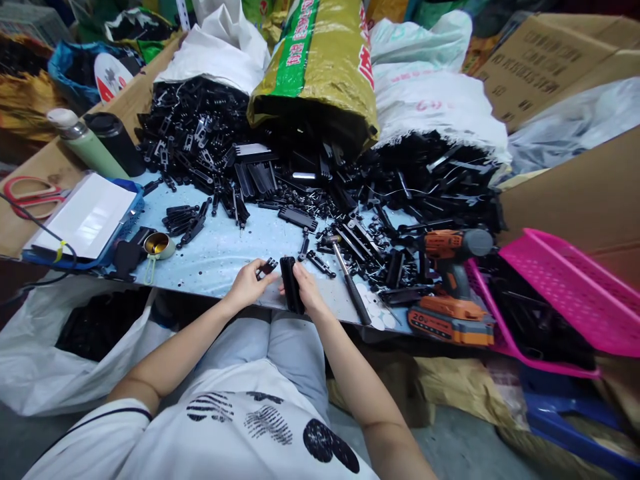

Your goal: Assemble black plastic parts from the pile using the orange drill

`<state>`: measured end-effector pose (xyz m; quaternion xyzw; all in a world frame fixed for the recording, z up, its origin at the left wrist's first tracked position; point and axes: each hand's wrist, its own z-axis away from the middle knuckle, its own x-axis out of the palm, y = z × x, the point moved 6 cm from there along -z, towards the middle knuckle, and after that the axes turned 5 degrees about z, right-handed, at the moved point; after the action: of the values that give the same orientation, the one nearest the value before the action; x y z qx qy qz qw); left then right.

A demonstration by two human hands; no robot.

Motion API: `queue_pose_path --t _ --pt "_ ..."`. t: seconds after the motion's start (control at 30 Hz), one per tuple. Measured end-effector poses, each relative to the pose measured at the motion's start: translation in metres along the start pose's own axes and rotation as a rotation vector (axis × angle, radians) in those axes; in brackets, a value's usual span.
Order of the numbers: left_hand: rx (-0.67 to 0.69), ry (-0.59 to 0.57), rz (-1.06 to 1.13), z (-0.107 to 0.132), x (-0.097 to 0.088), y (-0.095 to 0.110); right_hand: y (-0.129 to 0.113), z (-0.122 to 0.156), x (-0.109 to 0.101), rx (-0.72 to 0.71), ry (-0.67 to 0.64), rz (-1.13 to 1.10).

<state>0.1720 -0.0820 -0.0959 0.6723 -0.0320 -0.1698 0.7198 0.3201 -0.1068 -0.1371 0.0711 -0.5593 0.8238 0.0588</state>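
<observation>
At the table's front edge, my left hand (246, 285) is closed on a small black plastic part (267, 268), whose end sticks out past the fingers. My right hand (307, 288) grips a long black plastic piece (291, 285), held nearly upright just right of the left hand. The two pieces are apart. A hammer (354, 287) with a black handle lies right of my right hand. Black jointed parts (320, 263) rest just beyond it on the blue tabletop (225, 247).
Black parts spill from a white sack (215, 53), a yellow sack (320, 60) and another white sack (435, 100). An orange cordless drill (453, 287) stands right, beside a pink basket (575, 293). Scissors (35, 195), bottles and a small metal cup (159, 247) are left.
</observation>
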Motion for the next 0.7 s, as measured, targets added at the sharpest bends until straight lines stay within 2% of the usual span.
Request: queue_pose_path --t 0.13,0.2,0.3,0.4,0.5,0.57,0.7 --pt "-0.046 -0.113 0.079 0.001 0.013 -0.008 0.005 0.002 0.002 -0.021 0.017 -0.045" --pt "-0.005 -0.128 0.019 0.002 0.017 -0.008 0.005 0.004 0.003 -0.034 0.005 -0.026" --pt "0.144 -0.057 -0.184 0.005 0.015 0.002 -0.005 0.007 -0.001 -0.124 -0.038 0.154" --pt "0.274 -0.019 -0.374 0.012 0.016 0.014 -0.025 0.011 -0.010 -0.356 -0.065 0.464" --pt "0.351 0.028 -0.426 0.019 0.021 0.021 -0.040 0.017 -0.013 -0.579 -0.073 0.685" --pt "0.410 0.102 -0.399 0.024 0.027 0.026 -0.044 0.020 -0.013 -0.642 -0.034 0.705" --pt "0.569 0.306 -0.316 0.029 0.033 0.040 -0.046 0.029 -0.006 -0.695 0.125 0.671"
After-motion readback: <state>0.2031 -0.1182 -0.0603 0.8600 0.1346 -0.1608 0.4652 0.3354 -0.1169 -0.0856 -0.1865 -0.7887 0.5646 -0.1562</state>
